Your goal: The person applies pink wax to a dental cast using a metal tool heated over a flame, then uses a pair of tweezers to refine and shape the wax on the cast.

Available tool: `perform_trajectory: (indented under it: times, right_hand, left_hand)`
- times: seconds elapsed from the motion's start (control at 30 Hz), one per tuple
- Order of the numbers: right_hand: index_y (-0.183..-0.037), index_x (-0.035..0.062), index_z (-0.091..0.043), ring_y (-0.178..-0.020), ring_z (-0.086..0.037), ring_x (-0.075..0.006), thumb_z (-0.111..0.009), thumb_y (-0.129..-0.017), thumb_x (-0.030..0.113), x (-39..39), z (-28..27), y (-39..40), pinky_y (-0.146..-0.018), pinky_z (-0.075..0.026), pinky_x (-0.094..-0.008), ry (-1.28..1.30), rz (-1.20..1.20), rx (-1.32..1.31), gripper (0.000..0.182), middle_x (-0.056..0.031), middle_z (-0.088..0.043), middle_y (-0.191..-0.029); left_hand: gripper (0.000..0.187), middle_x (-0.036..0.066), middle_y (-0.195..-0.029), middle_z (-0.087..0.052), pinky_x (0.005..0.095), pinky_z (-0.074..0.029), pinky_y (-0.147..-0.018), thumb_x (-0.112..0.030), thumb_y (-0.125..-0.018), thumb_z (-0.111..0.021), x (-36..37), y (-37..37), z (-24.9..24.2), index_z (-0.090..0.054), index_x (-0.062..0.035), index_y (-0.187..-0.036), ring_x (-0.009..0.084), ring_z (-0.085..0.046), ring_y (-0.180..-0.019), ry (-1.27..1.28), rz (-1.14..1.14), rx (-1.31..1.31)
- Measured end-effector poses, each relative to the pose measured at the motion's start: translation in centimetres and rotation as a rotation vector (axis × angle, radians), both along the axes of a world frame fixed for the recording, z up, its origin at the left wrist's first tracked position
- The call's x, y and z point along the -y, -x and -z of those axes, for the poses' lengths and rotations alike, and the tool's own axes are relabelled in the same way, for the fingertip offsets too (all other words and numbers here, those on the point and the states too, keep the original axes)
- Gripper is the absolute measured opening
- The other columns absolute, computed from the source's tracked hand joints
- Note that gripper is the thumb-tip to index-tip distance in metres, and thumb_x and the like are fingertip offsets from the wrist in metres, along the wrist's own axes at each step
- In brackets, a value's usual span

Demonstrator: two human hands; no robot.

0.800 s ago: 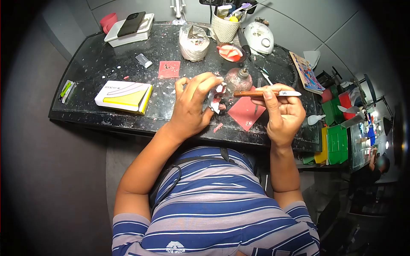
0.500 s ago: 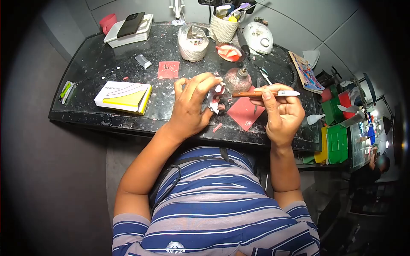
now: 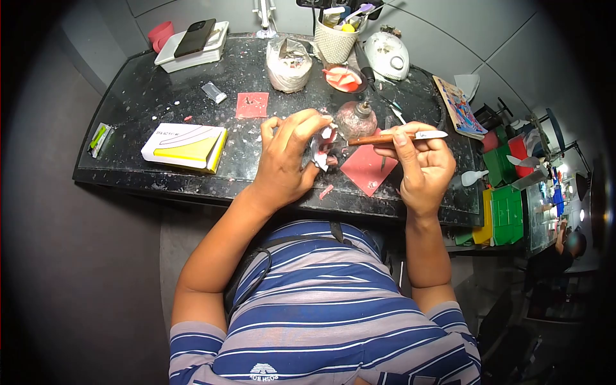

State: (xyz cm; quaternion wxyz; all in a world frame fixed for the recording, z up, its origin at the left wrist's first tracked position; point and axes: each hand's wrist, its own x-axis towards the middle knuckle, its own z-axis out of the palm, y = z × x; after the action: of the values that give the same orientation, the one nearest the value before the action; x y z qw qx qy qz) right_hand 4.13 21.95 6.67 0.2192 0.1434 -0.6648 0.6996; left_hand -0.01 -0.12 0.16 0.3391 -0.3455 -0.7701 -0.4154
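Note:
My left hand (image 3: 285,151) is closed round a small white and pink piece (image 3: 324,147), largely hidden behind the fingers. In my right hand (image 3: 423,163) is a wooden-handled tool (image 3: 378,140), held level between thumb and fingers, its pale blade to the right and its brown end towards the piece. Behind the gap between my hands stands a round glass burner (image 3: 357,119) with a metal top. A square red sheet (image 3: 367,172) lies below the tool, and a small pink scrap (image 3: 326,192) is near the table's front edge.
The dark table (image 3: 244,167) bears a white-yellow box (image 3: 186,147), a second red sheet (image 3: 252,104), a plastic-lined tub (image 3: 289,67), a dish of pink pieces (image 3: 343,78), a tool basket (image 3: 335,43) and a phone (image 3: 196,37) on white trays. Another person (image 3: 555,256) is far right.
The tool in my right hand has shifted very slightly, with its blade end a little further left. My left hand keeps its hold on the piece.

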Motion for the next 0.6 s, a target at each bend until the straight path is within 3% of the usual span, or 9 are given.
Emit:
perform_trajectory:
  times: [0.1,0.17,0.33,0.5,0.6]
  right_hand:
    - [-0.108,-0.0093,-0.06,-0.092,-0.073,-0.0215,-0.063,-0.1,0.002,-0.1,-0.3,-0.1,-0.076,-0.066,-0.0343,-0.018,-0.031,0.005,0.015,-0.0173,-0.07,-0.099]
    - [-0.107,-0.0089,-0.06,-0.091,-0.073,-0.0229,-0.062,-0.1,0.002,-0.8,-0.6,0.3,-0.075,-0.067,-0.0353,-0.024,-0.029,-0.023,0.014,-0.0182,-0.07,-0.098]
    - [-0.108,-0.0092,-0.06,-0.086,-0.075,-0.0312,-0.063,-0.101,0.006,-4.0,-0.1,3.6,-0.072,-0.067,-0.0373,0.144,0.247,-0.033,0.017,-0.0237,-0.071,-0.1]
    - [-0.109,-0.0098,-0.06,-0.086,-0.075,-0.0303,-0.065,-0.1,0.005,-5.3,1.3,4.9,-0.072,-0.067,-0.0367,0.181,0.293,-0.021,0.018,-0.0234,-0.071,-0.101]
    - [-0.11,-0.0104,-0.06,-0.088,-0.075,-0.0293,-0.064,-0.1,0.005,-5.1,1.6,4.9,-0.071,-0.067,-0.0356,0.176,0.287,0.013,0.019,-0.0239,-0.071,-0.102]
  left_hand:
    - [0.072,0.011,-0.131,-0.061,0.0436,-0.033,-0.097,-0.003,-0.069,-0.076,0.1,0.0,0.1,-0.052,-0.0134,-0.136,0.0275,-0.06,-0.114,0.0,-0.006,-0.009]
    - [0.079,0.012,-0.128,-0.063,0.0436,-0.035,-0.099,-0.02,-0.072,-0.09,0.2,0.1,0.2,-0.047,-0.0123,-0.138,0.0293,-0.061,-0.119,0.061,-0.045,-0.015]
    - [0.081,0.011,-0.13,-0.061,0.0434,-0.035,-0.1,-0.021,-0.071,-0.091,-0.1,-0.2,-0.1,-0.047,-0.0091,-0.139,0.0283,-0.059,-0.12,0.035,-0.055,-0.02]
    - [0.085,0.013,-0.131,-0.058,0.0417,-0.036,-0.1,-0.019,-0.07,-0.092,-0.4,-0.3,-0.2,-0.046,-0.004,-0.139,0.0293,-0.055,-0.117,0.022,-0.092,-0.001]
    - [0.08,0.013,-0.133,-0.058,0.044,-0.031,-0.098,-0.029,-0.077,-0.088,-0.5,-0.2,0.1,-0.043,-0.0014,-0.138,0.0286,-0.059,-0.116,-0.005,-0.135,0.03]
